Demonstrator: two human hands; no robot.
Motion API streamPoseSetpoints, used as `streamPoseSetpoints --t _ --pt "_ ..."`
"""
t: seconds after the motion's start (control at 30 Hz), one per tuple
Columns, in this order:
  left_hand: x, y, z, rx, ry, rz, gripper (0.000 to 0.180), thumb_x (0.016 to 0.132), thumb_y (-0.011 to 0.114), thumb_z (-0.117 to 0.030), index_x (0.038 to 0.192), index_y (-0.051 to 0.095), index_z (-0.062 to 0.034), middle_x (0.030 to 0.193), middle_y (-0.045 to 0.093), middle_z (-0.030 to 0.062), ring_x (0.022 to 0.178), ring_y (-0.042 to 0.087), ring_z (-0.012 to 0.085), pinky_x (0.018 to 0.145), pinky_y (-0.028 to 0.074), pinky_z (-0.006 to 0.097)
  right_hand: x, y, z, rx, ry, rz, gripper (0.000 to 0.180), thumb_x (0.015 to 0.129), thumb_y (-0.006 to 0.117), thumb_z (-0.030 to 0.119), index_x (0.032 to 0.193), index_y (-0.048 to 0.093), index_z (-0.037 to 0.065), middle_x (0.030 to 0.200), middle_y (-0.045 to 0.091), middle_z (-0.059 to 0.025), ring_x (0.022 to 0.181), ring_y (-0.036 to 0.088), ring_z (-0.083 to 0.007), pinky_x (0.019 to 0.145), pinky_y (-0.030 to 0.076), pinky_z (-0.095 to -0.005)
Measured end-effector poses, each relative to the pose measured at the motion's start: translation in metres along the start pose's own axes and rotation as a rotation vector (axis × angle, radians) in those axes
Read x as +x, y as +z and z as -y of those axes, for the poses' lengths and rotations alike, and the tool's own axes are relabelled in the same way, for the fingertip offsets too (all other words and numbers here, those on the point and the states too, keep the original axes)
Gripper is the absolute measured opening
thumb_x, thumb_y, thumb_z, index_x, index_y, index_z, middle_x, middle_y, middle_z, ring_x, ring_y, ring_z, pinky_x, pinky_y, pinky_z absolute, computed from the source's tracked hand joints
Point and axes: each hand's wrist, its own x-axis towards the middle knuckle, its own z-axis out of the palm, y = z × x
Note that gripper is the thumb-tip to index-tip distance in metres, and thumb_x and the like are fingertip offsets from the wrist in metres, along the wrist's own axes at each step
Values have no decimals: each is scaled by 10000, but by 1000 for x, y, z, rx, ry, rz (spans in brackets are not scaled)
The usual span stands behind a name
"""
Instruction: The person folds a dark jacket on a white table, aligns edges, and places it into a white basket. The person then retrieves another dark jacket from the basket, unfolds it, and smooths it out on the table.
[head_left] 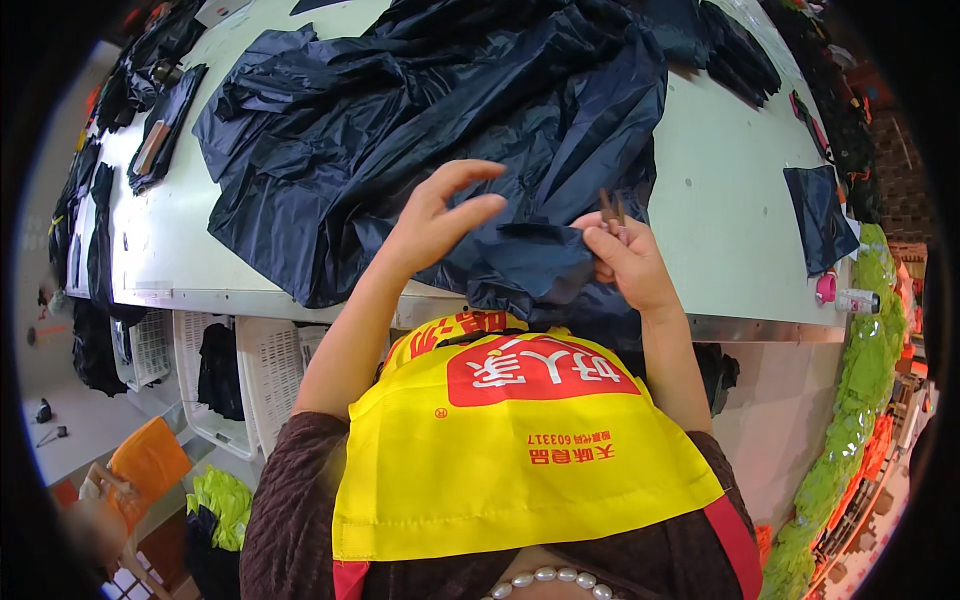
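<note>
At the centre of the frame the left hand (440, 215) lies on a large dark navy garment (430, 130), its fingers spread and slightly curled, thumb apart from the rest, fingertips lifted off the cloth. Just right of centre, the right hand (625, 262) pinches a small brownish pair of snips (611, 212), whose tips stick up above the knuckles; the other fingers are curled in against a bunched fold of the same garment. The garment spreads in shiny creases over a pale table (730, 190), from the upper middle down to the table's front edge, where a bundle hangs over. A yellow apron (500, 450) with a red patch fills the lower middle. White plastic baskets (240, 375) stand below the table at lower left. A flat navy fabric piece (820, 215) lies at the right edge.
</note>
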Motion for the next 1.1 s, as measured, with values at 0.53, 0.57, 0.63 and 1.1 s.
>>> streamPoseSetpoints --t 0.53,0.57,0.63,1.1 --pt "-21 32 -14 -836 -511 90 160 883 570 -162 884 654 -26 824 657 -1 756 589 65 736 457 191 10 12 3 -394 -293 -177 195 830 674 119 990 629 18 808 579 6 655 443 -18 594 346 -152" --pt "-22 33 -12 -819 -488 65 191 891 556 -184 870 656 -22 821 663 6 750 598 72 749 463 197 11 12 1 -432 -354 -192 204 821 681 109 996 630 17 827 582 2 650 435 -14 581 337 -150" --pt "-23 33 -14 -798 -437 40 198 893 548 -185 858 651 -20 814 657 1 745 587 65 735 459 197 3 18 12 -586 -439 -187 235 791 705 85 1004 633 16 880 584 -11 662 461 -23 580 357 -154" --pt "-27 31 -11 -842 -406 76 181 873 562 -155 880 670 -10 854 675 17 752 605 73 704 464 194 16 11 -5 -47 -263 -293 125 866 644 178 843 648 55 719 562 18 589 448 -23 511 337 -184"
